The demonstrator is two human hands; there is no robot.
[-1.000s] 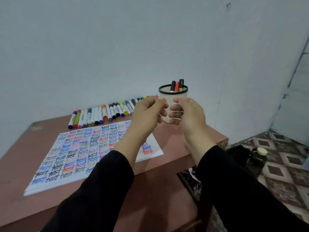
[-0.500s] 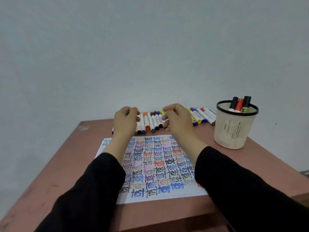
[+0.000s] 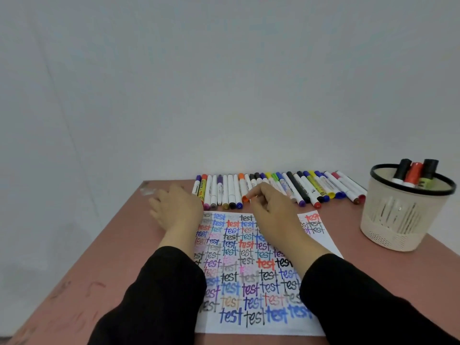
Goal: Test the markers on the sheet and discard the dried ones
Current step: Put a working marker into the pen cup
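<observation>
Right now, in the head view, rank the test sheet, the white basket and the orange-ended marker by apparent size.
1. The test sheet, largest, though its near end sits close to the camera.
2. The white basket.
3. The orange-ended marker, clearly smallest, and farthest away.

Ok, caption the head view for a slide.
Right hand at an orange-capped white marker beyond the word-covered white paper sheet; left hand open.
</observation>
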